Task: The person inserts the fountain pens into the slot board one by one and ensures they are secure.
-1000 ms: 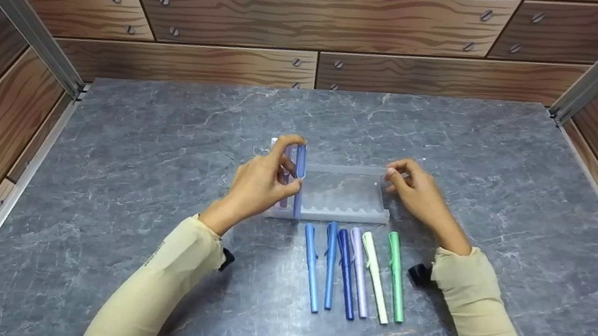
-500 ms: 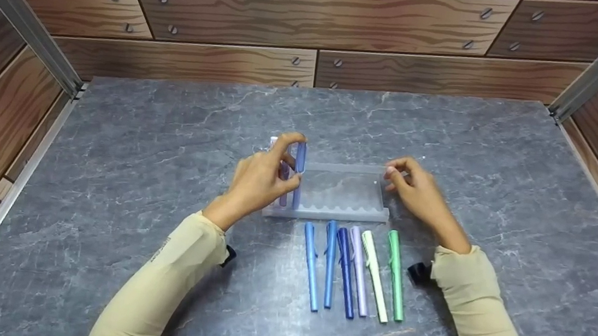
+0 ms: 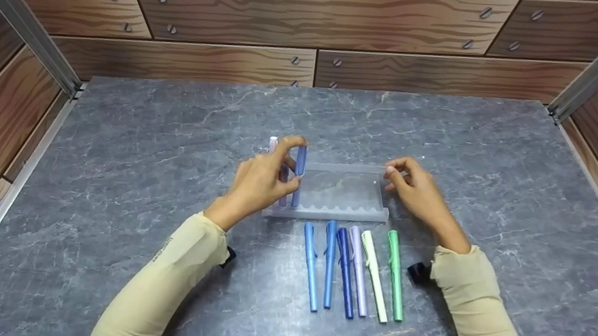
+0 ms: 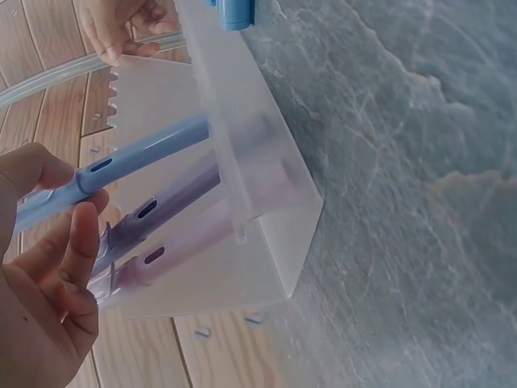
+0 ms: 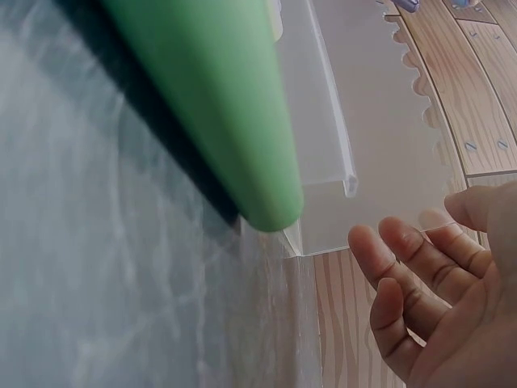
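Observation:
A translucent plastic pen rack (image 3: 341,188) with a notched edge stands on the table. My left hand (image 3: 262,178) pinches a blue pen (image 4: 149,152) near its cap, thumb and index finger on either side. The pen stands in the rack, its lower end behind the front lip in the left wrist view. Beside it in the rack are a purple pen (image 4: 174,200) and a pale pink pen (image 4: 190,241), partly hidden by my left fingers. At the rack's other end, my right hand (image 3: 412,187) pinches the upper corner between thumb and index finger (image 5: 439,217).
In front of the rack lie several capped pens: a light blue pen (image 3: 311,268), a blue pen (image 3: 330,264), a dark blue pen (image 3: 346,274), a lilac pen (image 3: 359,272), a pale green pen (image 3: 375,277) and a green pen (image 3: 396,276). Wood-patterned panels (image 3: 236,19) surround the grey table (image 3: 171,128).
The blue pen in my left hand has moved slightly back and down, from in front of the rack's lip to behind it. My right hand has stayed at the corner.

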{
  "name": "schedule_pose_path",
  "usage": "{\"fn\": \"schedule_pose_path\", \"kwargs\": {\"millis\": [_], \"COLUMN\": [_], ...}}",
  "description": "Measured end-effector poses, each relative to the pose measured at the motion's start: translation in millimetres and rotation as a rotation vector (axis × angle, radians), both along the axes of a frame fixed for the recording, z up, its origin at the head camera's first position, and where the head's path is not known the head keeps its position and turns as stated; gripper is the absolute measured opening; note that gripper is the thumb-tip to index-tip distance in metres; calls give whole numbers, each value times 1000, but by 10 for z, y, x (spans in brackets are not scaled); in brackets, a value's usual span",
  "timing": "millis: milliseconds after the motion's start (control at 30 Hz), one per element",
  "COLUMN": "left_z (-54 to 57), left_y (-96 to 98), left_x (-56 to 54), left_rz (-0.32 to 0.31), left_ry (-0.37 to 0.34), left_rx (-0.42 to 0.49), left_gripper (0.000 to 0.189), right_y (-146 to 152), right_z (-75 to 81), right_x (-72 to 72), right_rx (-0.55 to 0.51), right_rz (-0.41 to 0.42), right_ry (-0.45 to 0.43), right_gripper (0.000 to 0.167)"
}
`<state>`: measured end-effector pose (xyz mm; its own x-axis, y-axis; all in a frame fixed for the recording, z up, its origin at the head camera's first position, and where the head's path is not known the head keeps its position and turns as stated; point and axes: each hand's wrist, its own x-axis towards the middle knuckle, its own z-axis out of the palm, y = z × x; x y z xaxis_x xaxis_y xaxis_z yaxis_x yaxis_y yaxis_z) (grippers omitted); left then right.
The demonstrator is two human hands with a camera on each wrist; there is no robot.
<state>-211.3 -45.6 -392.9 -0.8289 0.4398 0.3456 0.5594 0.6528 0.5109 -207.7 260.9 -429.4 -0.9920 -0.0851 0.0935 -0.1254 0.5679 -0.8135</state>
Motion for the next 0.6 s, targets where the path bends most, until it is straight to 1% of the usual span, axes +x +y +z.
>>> {"fn": "schedule_pose_path", "kwargs": {"millis": [167, 400, 600], "left_z": [-22, -24, -38], "left_y": [4, 10, 14], "left_x": [-5, -5, 0], "left_rz": [-6, -6, -13], "left_ry": [-24, -48, -45], "left_rx": [-20, -37, -37], "left_gripper": [57, 57, 56], "right_y": [2, 6, 8], "right_z": [-3, -2, 3], "right_x": [-1, -6, -3], "right_rx": [6, 12, 16], "right_rz": [1, 1, 2], "right_ry": [2, 1, 4], "right_gripper": [29, 31, 31]}}
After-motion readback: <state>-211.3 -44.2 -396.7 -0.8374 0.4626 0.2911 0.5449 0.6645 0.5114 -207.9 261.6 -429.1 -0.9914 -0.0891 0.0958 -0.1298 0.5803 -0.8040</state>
